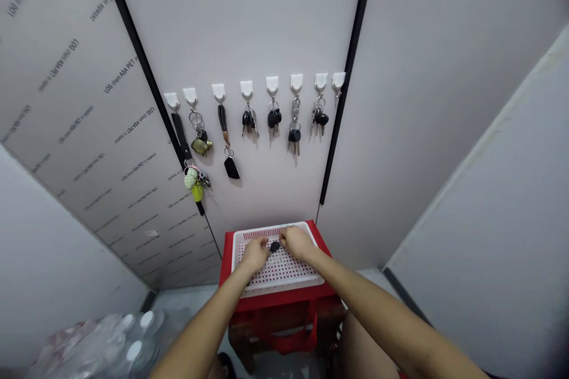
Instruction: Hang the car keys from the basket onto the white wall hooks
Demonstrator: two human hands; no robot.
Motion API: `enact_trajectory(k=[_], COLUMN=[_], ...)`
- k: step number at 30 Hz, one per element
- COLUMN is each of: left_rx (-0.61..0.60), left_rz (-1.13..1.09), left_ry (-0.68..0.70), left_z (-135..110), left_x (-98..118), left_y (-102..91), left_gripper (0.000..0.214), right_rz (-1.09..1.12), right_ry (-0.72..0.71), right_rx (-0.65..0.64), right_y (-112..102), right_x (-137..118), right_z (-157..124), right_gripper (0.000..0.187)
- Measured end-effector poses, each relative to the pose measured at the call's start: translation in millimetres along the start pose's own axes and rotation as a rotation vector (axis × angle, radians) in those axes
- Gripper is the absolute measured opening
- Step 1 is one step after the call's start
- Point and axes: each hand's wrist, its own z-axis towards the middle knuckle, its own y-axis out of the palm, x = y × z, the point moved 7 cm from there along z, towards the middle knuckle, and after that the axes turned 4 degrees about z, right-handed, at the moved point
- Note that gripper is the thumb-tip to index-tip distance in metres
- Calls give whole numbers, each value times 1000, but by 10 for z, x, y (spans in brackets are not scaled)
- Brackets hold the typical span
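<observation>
Above a white perforated plastic basket point(284, 274), both hands are close together. My left hand point(255, 254) has its fingers closed at the left side of a small black-headed key point(274, 246). My right hand point(297, 242) is pinched just right of the key, its fingertips bent inward; what they hold, if anything, is too small to make out. On the wall beyond hang several bunches of keys point(274, 117) from white adhesive hooks point(272, 84). One bunch has a black braided strap point(223, 121); another carries a yellow-green charm point(197, 191). The rightmost hook point(338, 80) bears no visible key bunch.
The basket rests on a red-covered stand point(226, 260) against the wall. Clear plastic bottles point(144, 337) with white caps stand on the floor at lower left. Grey wall panels point(438, 118) close in on both sides, with black trim strips point(349, 77) between panels.
</observation>
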Motion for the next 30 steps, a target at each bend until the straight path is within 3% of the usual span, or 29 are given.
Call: enact_trajectory(k=[5,11,13,16,19,22,27,30], left_rx=[-34,-8,-53,-101,-95,-53,85,191], left_rz=[-39,165,118,-119,-381,-540,-656,-698], left_ry=[120,232,235,271,287,327,410,398], left_z=[-12,-35,-47,-40,29,142,324,395], left_x=[168,392,417,535,780,1194,2059,2474], left_y=[95,173,218,210,93,-101,-559,-821], left_gripper=[39,36,31,25,20,15,12,19], right_rz=[67,225,346,523,628,636,577,528], right_ry=[-49,-38,-42,-53,-78,-114,-136,-92], right_rx=[5,81,95,123,156,254,547,741], right_y=[-116,-211,-271,-490,-884,-1452,-2508,-3013], right_x=[-35,22,50,107,164,224,400,551], right_z=[-42,-104,-134,-165,-172,-179,-180,-139], right_gripper=[24,20,19,17,15,14,6,6])
